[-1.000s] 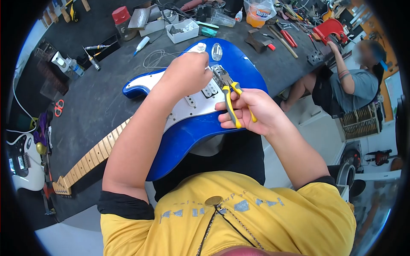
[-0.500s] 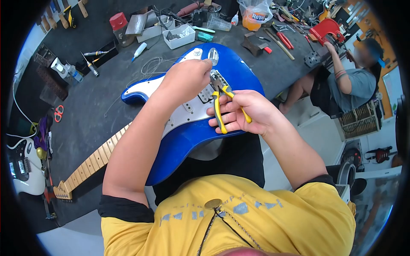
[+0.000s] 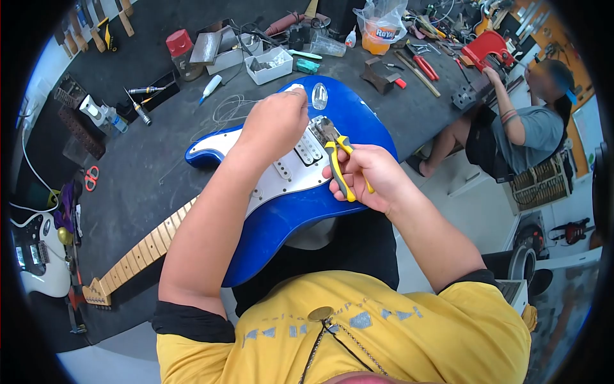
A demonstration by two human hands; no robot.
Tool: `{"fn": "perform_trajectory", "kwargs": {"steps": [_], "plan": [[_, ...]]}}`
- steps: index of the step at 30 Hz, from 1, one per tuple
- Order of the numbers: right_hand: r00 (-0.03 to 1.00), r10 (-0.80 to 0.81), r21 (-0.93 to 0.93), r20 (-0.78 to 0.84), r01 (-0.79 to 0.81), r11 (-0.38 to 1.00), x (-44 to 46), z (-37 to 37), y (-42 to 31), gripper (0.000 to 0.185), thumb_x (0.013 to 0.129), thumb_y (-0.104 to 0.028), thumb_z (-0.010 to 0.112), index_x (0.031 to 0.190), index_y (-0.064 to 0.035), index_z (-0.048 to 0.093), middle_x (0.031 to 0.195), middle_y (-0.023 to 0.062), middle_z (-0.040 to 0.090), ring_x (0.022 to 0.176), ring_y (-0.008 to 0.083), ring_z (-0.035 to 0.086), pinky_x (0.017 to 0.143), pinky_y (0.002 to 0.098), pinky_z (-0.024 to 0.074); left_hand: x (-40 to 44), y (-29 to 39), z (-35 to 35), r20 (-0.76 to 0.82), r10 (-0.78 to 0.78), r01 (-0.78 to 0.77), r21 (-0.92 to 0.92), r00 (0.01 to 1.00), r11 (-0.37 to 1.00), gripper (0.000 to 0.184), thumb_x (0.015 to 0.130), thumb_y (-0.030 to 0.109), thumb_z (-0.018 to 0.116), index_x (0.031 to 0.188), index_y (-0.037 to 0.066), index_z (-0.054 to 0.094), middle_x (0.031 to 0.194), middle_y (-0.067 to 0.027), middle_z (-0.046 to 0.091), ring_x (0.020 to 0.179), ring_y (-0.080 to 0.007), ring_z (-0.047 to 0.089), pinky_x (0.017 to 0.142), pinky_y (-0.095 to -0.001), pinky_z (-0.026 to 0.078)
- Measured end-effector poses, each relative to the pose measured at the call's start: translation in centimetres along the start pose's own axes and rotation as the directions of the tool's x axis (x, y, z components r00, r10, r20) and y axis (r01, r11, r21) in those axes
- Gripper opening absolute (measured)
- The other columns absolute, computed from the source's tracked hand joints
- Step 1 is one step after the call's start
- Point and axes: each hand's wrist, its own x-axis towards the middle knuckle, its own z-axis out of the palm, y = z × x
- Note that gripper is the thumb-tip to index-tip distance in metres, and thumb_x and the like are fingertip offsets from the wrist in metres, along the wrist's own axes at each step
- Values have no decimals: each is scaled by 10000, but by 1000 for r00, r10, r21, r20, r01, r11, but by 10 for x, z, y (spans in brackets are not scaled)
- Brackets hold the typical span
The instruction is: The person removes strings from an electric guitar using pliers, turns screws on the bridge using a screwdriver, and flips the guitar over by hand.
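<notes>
A blue electric guitar (image 3: 281, 219) with a white pickguard (image 3: 220, 142) lies across the table edge and my lap, its neck (image 3: 147, 246) pointing lower left. My right hand (image 3: 377, 176) grips pliers (image 3: 339, 168) with yellow and dark handles. Their metal jaws are at the bridge (image 3: 318, 127), the handles partly spread. Over the pickguard, my left hand (image 3: 276, 123) is closed, thumb and fingers together near the control plate. What it pinches, if anything, is hidden. Beside it sits the oval jack plate (image 3: 320, 96).
Loose coiled string (image 3: 229, 110) lies left of the guitar body. Behind are a white box (image 3: 270, 69) of small parts, a bagged orange drink bottle (image 3: 378, 35) and red-handled pliers (image 3: 425, 67). Orange scissors (image 3: 91, 178) lie left. At right, another person (image 3: 521, 128) sits at the bench.
My right fingers, extended earlier, have curled around the pliers' handles, and the pliers shifted slightly right. My left hand has moved slightly left. The view has shifted a little.
</notes>
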Motion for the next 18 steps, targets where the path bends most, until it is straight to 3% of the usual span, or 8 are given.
{"fn": "perform_trajectory", "kwargs": {"steps": [3,6,9,12,13,18], "plan": [[1000,-15,45,9,15,999,-4,1,4,263,903,36,446,1143,53,554,1191,299,694,918,389,764,822,525,675,0,-8,7,25,29,-32,142,999,989,247,990,128,670,1203,27,745,1097,-202,790,1066,-401,746,942,-506,584],[998,-18,45,56,15,999,-4,-4,5,287,890,51,441,1155,70,552,1248,332,690,984,421,777,874,561,682,3,-8,11,118,-5,-14,162,993,987,262,976,111,672,1206,41,774,1131,-193,796,1085,-390,748,959,-494,590],[998,-21,25,64,19,999,-3,-3,5,296,887,57,440,1159,80,557,1268,346,686,1003,426,779,885,568,682,3,-7,18,-19,65,-63,81,998,995,229,964,108,677,1154,47,790,1115,-185,794,1074,-385,748,944,-501,588],[999,-23,52,47,20,998,-3,-1,5,262,859,65,486,1098,65,595,1225,335,705,936,402,791,853,557,696,7,-9,16,95,30,-42,134,995,990,200,956,87,671,1110,51,794,1092,-177,793,1059,-381,748,933,-501,585],[999,-21,68,42,18,998,-3,0,5,246,844,68,509,1067,56,612,1203,328,715,902,391,797,836,552,703,6,-10,16,69,51,-59,128,996,990,191,955,84,669,1098,44,789,1082,-176,791,1054,-381,747,933,-502,582],[993,22,55,119,-29,998,1,2,0,268,890,42,484,1134,79,588,1271,345,690,1057,457,778,917,592,670,4,-9,13,-41,171,-169,43,984,985,147,962,73,652,1040,8,759,1043,-171,783,1050,-379,740,947,-501,571]]}}
